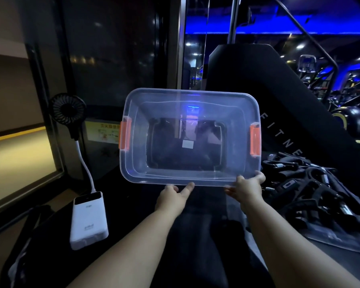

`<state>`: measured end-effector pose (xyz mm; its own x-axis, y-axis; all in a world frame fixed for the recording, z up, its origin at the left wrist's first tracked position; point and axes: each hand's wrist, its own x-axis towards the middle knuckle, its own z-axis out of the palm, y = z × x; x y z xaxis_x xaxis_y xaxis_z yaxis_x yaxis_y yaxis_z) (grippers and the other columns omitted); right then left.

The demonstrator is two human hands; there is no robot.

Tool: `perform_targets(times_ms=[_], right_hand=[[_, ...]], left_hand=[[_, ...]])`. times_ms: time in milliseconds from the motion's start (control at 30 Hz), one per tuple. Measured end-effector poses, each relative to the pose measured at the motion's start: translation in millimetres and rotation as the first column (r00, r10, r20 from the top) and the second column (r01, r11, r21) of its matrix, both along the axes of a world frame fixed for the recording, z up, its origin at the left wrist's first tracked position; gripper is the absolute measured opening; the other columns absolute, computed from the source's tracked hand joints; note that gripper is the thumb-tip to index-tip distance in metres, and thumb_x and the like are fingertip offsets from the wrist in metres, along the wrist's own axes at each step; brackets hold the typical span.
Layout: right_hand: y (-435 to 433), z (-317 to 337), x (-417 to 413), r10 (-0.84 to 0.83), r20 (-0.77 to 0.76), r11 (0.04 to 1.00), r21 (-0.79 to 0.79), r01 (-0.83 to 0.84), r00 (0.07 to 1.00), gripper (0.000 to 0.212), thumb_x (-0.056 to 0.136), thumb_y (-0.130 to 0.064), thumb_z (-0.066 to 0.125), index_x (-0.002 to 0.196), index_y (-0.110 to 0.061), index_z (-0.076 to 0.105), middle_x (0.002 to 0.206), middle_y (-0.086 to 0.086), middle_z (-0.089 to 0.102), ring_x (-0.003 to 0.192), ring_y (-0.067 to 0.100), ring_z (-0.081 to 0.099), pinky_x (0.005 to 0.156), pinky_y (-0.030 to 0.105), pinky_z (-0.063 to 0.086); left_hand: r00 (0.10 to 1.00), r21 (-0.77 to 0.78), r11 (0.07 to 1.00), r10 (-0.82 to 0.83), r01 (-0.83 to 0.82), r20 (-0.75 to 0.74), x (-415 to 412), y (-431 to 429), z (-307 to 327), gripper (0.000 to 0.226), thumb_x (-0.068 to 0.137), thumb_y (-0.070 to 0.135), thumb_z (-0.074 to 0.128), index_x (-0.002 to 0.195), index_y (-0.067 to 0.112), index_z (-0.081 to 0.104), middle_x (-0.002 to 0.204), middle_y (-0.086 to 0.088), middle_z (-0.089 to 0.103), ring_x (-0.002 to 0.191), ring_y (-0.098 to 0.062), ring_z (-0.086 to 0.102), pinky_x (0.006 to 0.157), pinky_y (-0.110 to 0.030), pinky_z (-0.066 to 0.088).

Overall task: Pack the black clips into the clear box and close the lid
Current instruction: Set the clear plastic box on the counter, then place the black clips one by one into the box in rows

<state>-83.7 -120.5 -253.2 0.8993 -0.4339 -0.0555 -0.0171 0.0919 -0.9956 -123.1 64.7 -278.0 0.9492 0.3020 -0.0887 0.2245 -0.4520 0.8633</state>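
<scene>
The person holds the clear box (134, 163) up off the counter (195, 204), tilted so its base faces away. The left hand (172, 197) and the right hand (247, 189) each grasp its near rim, thumbs on the front. Orange latches (255, 140) sit on both short sides. The black clips (312, 190) lie heaped to the right, just beside the box. On the left are a white power bank (88, 220) and a small fan (68, 109).

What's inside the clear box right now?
Empty: the clear box shows only a white sticker on its base. Its walls are see-through, so nothing inside is covered.
</scene>
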Motion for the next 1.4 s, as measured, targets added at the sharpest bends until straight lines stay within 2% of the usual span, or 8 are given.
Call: perform_targets(times_ms=[167,267,433,633,900,1067,1200,1400], right_hand=[[-1.9,-1.9,3.2,0.006,0.026,1.000,-0.016,-0.005,1.000,0.042,0.096,-0.007,0.039,0.130,-0.024,0.022,0.105,0.012,0.048,0.054,0.024,0.060,0.056,0.037,0.057],[-3.1,-2.1,4.9,0.007,0.026,1.000,-0.028,-0.007,1.000,0.044,0.096,-0.008,0.043,0.132,-0.023,0.022,0.100,0.007,0.047,0.063,0.025,0.061,0.063,0.040,0.058],[-3.7,0.5,0.9,-0.031,-0.019,0.991,-0.133,0.028,0.999,0.065,0.074,-0.029,0.061,0.129,-0.023,0.026,0.120,0.014,0.055,0.094,0.032,0.063,0.087,0.050,0.053],[-24.2,10.0,-15.8,0.075,-0.074,0.941,-0.325,-0.095,0.994,0.044,0.089,-0.024,0.059,0.122,-0.006,0.035,0.105,0.009,0.055,0.077,0.018,0.053,0.055,0.027,0.037],[-59.1,10.9,-60.3,0.099,0.239,0.552,-0.821,0.146,0.966,0.027,0.087,-0.015,0.063,0.113,-0.020,0.066,0.111,-0.002,0.056,0.093,0.014,0.056,0.080,0.008,0.035],[-90.0,-15.5,-56.8,0.061,0.283,0.115,-0.955,0.274,0.957,0.019,0.079,-0.039,0.072,0.094,-0.027,0.072,0.106,-0.004,0.065,0.120,0.024,0.046,0.102,0.044,0.024],[-97.9,-26.9,-59.4,0.032,0.174,-0.037,-0.984,0.175,0.984,0.038,0.080,-0.060,0.060,0.106,-0.034,0.068,0.128,-0.006,0.057,0.139,0.019,0.030,0.113,0.054,0.004],[-98.5,-30.3,-62.0,0.020,0.160,-0.056,-0.985,0.160,0.987,0.057,0.077,-0.068,0.035,0.118,-0.038,0.061,0.142,-0.009,0.047,0.145,0.012,0.016,0.116,0.049,0.007]], left_hand=[[0.974,-0.140,0.968,0.219,-0.210,0.051,5.1,-23.0,2.7,0.066,0.080,0.068,0.053,0.112,0.011,0.042,0.097,0.002,0.057,0.082,-0.022,0.056,0.067,-0.029,0.044],[0.925,-0.455,0.855,0.348,-0.247,0.152,5.4,-45.2,4.5,0.051,0.084,0.045,0.065,0.104,0.010,0.033,0.080,0.004,0.056,0.070,-0.017,0.054,0.053,-0.023,0.037],[0.902,-0.693,0.692,0.408,-0.204,0.142,13.0,-63.0,0.7,0.050,0.084,0.030,0.071,0.110,0.011,0.033,0.086,-0.006,0.067,0.074,-0.019,0.061,0.071,-0.031,0.049],[0.911,-0.795,0.600,0.371,-0.089,0.178,16.8,-62.2,-9.3,0.041,0.086,0.020,0.069,0.112,-0.002,0.047,0.073,-0.006,0.069,0.065,-0.015,0.062,0.062,-0.024,0.049],[0.899,-0.780,0.625,0.367,-0.048,0.238,15.4,-61.7,-14.3,0.028,0.087,0.021,0.068,0.094,0.012,0.042,0.072,-0.003,0.069,0.066,-0.013,0.062,0.063,-0.023,0.048],[0.898,-0.764,0.643,0.360,-0.043,0.253,16.1,-61.8,-15.7,0.029,0.086,0.023,0.069,0.090,0.016,0.042,0.076,-0.005,0.070,0.067,-0.012,0.063,0.064,-0.023,0.049],[0.895,-0.759,0.650,0.357,-0.032,0.268,16.7,-62.1,-17.1,0.031,0.086,0.023,0.069,0.098,0.010,0.042,0.075,-0.004,0.070,0.065,-0.012,0.062,0.063,-0.023,0.050],[0.901,-0.761,0.648,0.355,-0.044,0.250,17.4,-61.1,-18.4,0.037,0.086,0.024,0.069,0.107,0.006,0.044,0.078,-0.005,0.070,0.067,-0.011,0.062,0.064,-0.021,0.050]])
